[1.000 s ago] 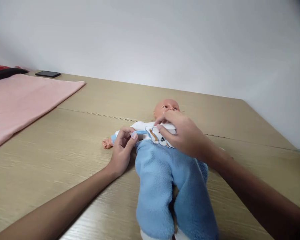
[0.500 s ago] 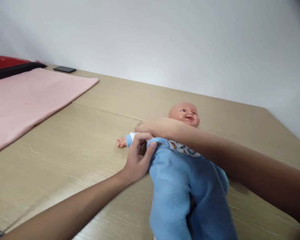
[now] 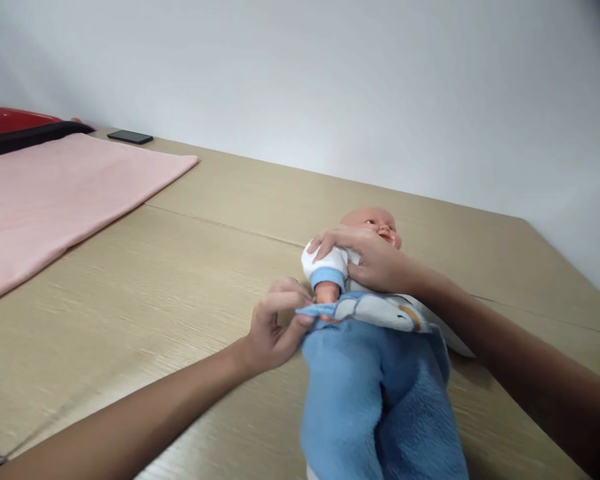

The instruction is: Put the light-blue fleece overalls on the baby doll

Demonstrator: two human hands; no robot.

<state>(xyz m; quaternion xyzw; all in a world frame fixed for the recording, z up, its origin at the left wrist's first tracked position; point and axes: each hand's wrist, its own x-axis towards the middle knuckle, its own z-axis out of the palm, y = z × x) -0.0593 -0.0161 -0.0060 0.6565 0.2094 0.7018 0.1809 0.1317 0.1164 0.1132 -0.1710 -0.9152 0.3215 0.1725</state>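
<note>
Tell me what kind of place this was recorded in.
Likely a plain indoor room used as a work station: a wooden table against a bare white wall, with a dressed baby doll, a pink cloth and a phone on it.

Left hand (image 3: pixel 273 328) fingers pinched together, right hand (image 3: pixel 375 261) fingers curled in a grasp, both forearms extended forward
</note>
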